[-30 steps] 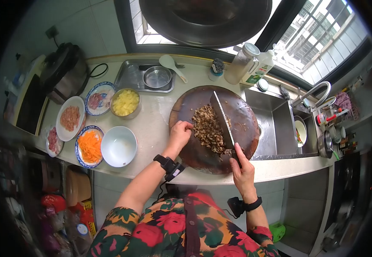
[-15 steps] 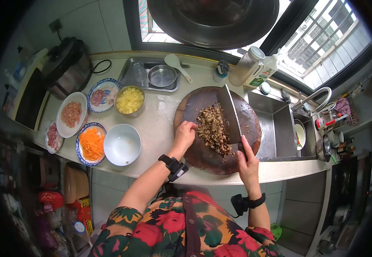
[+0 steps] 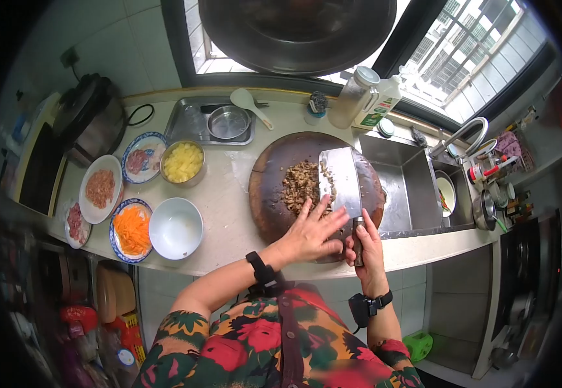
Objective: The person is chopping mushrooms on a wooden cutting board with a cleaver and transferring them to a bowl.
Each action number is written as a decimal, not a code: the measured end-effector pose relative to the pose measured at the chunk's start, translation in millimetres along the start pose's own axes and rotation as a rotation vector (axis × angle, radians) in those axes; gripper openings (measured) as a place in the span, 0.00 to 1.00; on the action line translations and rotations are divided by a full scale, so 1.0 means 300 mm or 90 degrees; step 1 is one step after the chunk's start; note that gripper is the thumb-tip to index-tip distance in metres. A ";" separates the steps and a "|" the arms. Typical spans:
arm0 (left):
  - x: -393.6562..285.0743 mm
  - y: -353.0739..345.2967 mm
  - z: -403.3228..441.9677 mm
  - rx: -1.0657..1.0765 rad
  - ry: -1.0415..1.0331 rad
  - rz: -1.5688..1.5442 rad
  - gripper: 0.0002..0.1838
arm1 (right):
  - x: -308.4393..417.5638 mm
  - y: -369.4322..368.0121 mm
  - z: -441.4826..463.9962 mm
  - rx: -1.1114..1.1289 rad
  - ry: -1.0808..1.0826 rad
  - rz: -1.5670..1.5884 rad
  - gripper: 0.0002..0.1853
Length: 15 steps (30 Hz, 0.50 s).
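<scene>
A pile of chopped brown food (image 3: 299, 183) lies on the round dark chopping board (image 3: 271, 158). The cleaver (image 3: 344, 178) has its broad blade tilted flat over the right side of the pile, with bits of food on its face. My right hand (image 3: 366, 249) is wrapped round its dark handle. My left hand (image 3: 313, 231) is spread out, fingers apart, over the lower part of the pile, its fingertips by the lower end of the blade.
Left of the board are a white bowl (image 3: 176, 229), shredded carrot (image 3: 132, 230), a metal bowl of yellow cubes (image 3: 183, 162) and plates of meat (image 3: 101, 188). Behind stand a metal tray (image 3: 177, 129) and a jug (image 3: 353, 98). The sink (image 3: 397, 184) is at the right.
The cleaver has gone from nearly upright to lying almost flat, still in my right hand. My left hand has moved right from the board's left edge and opened out beside the blade.
</scene>
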<state>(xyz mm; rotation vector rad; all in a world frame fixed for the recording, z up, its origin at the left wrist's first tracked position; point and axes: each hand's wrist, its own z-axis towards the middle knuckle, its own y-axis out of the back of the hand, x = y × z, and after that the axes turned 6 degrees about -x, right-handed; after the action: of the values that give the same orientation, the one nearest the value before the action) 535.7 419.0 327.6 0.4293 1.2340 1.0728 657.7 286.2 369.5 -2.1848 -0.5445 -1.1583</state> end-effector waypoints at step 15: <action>0.200 -0.023 0.101 -0.062 0.142 0.114 0.48 | 0.024 0.239 -0.159 -0.036 0.043 -0.065 0.30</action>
<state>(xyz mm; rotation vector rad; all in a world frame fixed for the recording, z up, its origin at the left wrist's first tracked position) 563.2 474.3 299.7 0.3570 1.3515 1.3565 676.1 201.9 374.0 -2.1776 -0.6070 -1.3107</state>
